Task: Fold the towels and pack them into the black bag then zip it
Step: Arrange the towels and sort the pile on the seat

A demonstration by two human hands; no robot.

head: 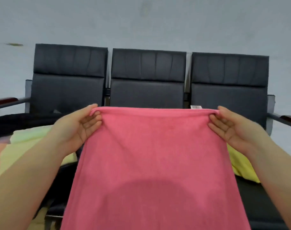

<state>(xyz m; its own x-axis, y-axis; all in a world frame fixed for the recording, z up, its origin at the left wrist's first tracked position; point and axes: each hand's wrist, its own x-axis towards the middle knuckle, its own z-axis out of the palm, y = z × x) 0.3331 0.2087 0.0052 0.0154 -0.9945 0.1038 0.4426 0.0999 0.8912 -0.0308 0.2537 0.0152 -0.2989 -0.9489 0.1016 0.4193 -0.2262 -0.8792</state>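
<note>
Black bench (148, 90) — yellow towels (32, 146) (crumpled) on it.

Head view, forward-down, near hands (75, 128)

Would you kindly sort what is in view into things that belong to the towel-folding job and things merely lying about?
Part of the job:
- pink towel, held up by left hand and right hand
- pale green towel
- yellow towel

Just there:
- row of black seats
- white tag at the pink towel's top edge
</note>
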